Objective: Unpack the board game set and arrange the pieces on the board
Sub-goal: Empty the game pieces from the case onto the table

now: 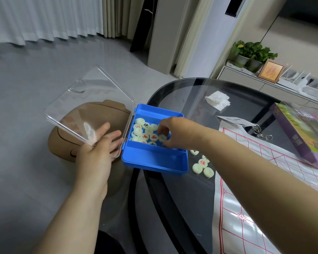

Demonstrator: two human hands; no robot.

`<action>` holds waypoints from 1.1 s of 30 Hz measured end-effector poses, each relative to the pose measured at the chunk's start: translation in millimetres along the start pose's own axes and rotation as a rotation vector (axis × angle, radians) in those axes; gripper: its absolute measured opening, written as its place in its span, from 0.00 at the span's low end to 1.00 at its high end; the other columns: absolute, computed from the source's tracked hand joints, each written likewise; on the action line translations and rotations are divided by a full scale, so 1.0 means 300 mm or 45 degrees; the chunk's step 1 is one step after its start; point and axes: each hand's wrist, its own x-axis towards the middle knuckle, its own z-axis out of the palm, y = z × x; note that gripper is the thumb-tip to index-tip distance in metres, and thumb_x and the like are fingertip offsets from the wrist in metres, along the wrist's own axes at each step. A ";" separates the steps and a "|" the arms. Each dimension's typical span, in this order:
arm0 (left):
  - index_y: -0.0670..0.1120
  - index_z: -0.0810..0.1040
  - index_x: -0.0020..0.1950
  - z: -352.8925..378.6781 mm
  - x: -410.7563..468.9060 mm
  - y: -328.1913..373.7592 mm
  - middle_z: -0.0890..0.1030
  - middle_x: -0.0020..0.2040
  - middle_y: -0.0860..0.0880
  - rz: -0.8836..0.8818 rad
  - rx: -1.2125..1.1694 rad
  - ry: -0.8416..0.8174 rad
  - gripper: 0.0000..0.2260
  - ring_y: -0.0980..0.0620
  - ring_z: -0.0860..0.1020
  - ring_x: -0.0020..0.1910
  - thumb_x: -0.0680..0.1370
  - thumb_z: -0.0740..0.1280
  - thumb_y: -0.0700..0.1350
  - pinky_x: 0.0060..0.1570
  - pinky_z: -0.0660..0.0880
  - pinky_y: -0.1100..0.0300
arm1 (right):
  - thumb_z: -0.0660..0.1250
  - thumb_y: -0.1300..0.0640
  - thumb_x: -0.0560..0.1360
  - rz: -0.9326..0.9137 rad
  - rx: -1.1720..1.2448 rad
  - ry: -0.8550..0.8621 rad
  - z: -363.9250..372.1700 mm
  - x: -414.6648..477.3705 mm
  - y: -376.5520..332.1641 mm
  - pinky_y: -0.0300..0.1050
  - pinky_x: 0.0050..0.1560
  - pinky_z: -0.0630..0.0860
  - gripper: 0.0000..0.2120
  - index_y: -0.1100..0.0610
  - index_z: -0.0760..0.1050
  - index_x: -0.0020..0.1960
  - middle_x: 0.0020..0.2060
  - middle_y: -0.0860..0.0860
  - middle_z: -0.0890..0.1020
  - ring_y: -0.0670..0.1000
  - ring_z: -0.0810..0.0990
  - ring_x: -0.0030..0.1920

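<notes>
A blue plastic box [154,160] sits at the left edge of the dark glass table [182,198]. Its clear lid [88,107] is swung open to the left. My left hand [97,149] holds the lid's near edge, fingers spread under it. Several pale round chess pieces [142,132] with red or black characters lie in the box's far compartment. My right hand [170,132] reaches into that compartment and pinches one pale piece [162,138]. A few loose pieces [202,166] lie on the glass beside the box. The white board sheet [246,208] with red lines is spread at the right.
A purple game box [301,136] rests on the sheet's far right. A crumpled tissue [218,99], a folded paper [233,121] and metal ring puzzles [261,134] lie on the glass. A brown stool [66,142] stands on the floor under the lid.
</notes>
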 end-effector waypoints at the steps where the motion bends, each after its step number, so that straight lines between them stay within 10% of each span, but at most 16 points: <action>1: 0.45 0.71 0.64 0.001 0.001 0.000 0.79 0.46 0.49 -0.004 -0.002 0.000 0.14 0.61 0.77 0.42 0.79 0.57 0.39 0.37 0.71 0.69 | 0.65 0.58 0.74 0.005 0.009 0.004 0.002 0.001 -0.001 0.45 0.54 0.76 0.15 0.55 0.70 0.61 0.57 0.52 0.76 0.52 0.75 0.53; 14: 0.45 0.71 0.64 0.003 -0.003 -0.005 0.79 0.44 0.52 0.023 0.032 -0.020 0.14 0.62 0.77 0.41 0.79 0.57 0.38 0.37 0.71 0.69 | 0.63 0.57 0.74 -0.008 0.106 0.029 0.004 0.001 0.012 0.36 0.34 0.66 0.06 0.54 0.67 0.47 0.43 0.49 0.72 0.50 0.70 0.42; 33: 0.45 0.69 0.65 0.006 0.002 0.004 0.78 0.44 0.52 0.058 0.065 -0.031 0.16 0.60 0.77 0.43 0.79 0.57 0.37 0.39 0.70 0.67 | 0.64 0.61 0.72 0.113 0.106 0.325 -0.137 -0.110 0.208 0.39 0.43 0.73 0.10 0.60 0.73 0.53 0.42 0.50 0.75 0.50 0.73 0.43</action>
